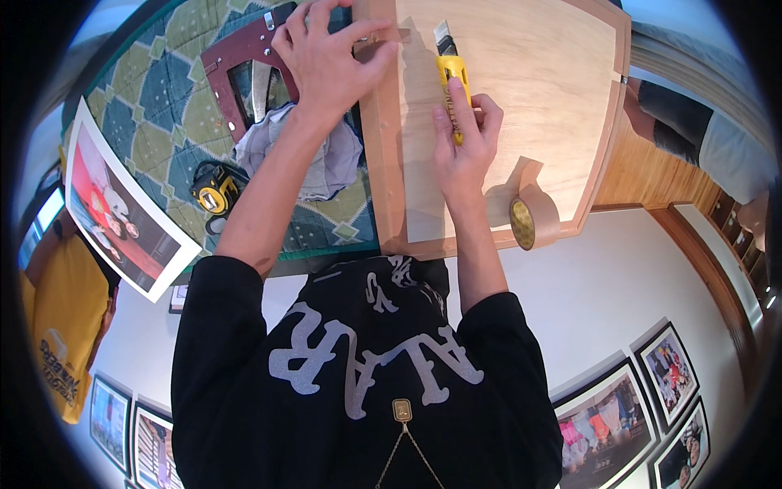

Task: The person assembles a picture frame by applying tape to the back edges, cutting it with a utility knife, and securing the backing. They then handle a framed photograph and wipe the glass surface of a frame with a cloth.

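Observation:
My right hand (467, 143) is wrapped around a yellow utility knife (453, 81), its blade out and pointing away from me. It is held above a pale wooden panel (505, 98) edged with brown tape (389, 163). Over the panel's left taped edge, my left hand (332, 63) has its fingers spread, with thumb and forefinger apart near a small bit of tape. A roll of brown tape (524, 224) stands at the panel's near right, a loose strip curling from it. Under my left wrist lie a crumpled grey cloth (338, 163) and a maroon tool with a silver lever (232, 57).
A black and yellow tape measure (215, 194) sits on the green quilted cover (147, 106). At the left edge a photo print (122, 212) sticks out. One person in yellow (69, 318) is at left, another person (688, 114) at right. Framed pictures (611, 416) line the wall.

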A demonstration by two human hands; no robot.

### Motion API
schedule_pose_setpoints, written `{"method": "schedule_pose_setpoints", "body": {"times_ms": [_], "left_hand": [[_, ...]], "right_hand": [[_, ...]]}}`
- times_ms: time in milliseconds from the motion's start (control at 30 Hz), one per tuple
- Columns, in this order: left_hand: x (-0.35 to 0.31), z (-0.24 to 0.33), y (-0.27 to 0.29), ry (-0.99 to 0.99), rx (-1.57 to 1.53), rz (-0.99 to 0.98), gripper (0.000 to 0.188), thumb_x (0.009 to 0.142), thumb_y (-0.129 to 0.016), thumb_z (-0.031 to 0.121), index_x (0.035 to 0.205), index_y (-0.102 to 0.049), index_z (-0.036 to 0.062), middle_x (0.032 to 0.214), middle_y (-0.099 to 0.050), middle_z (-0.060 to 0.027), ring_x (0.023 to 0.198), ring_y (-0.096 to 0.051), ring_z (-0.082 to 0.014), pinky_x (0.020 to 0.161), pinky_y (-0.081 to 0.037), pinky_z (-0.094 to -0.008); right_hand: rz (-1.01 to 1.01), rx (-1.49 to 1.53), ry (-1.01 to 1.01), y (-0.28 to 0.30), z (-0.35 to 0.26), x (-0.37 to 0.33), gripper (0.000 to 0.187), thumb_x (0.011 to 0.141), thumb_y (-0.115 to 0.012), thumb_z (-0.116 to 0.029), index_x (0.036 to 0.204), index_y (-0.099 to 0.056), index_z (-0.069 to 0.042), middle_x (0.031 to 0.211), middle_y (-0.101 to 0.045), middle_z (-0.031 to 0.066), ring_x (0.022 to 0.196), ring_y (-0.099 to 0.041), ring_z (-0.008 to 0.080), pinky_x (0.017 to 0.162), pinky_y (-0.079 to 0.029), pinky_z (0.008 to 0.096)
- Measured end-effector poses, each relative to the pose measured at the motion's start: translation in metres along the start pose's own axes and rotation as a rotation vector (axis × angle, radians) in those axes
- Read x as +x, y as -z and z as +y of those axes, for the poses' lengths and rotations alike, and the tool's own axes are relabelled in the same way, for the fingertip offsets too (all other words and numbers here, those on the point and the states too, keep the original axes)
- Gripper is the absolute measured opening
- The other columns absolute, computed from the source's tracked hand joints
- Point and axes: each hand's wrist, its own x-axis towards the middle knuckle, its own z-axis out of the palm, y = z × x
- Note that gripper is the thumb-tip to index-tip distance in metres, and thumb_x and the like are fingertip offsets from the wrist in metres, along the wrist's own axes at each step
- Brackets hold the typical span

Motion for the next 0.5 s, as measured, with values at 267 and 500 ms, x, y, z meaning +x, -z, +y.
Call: {"method": "schedule_pose_setpoints", "body": {"times_ms": [267, 500], "left_hand": [[0.012, -0.002, -0.015, -0.404, 0.022, -0.07, 0.015, 0.075, -0.074, 0.027, 0.083, -0.07, 0.0149, 0.099, -0.063, -0.0002, 0.098, -0.057, -0.0207, 0.088, -0.036, -0.0411], [0.033, -0.006, -0.012, -0.687, 0.031, -0.086, 0.012, 0.066, -0.07, 0.016, 0.07, -0.061, 0.0097, 0.076, -0.058, -0.005, 0.076, -0.057, -0.0224, 0.077, -0.042, -0.0409]], "right_hand": [[0.066, 0.019, -0.133, 0.017, 0.002, -0.016, 0.044, 0.086, -0.07, -0.007, 0.129, -0.063, -0.014, 0.105, -0.047, 0.0102, 0.079, -0.049, 0.0162, 0.064, -0.046, 0.0295], [-0.038, -0.156, -0.175, 0.023, 0.004, -0.02, 0.045, 0.088, -0.065, -0.01, 0.132, -0.059, -0.016, 0.108, -0.048, 0.0134, 0.09, -0.051, 0.0243, 0.078, -0.044, 0.0366]]}}
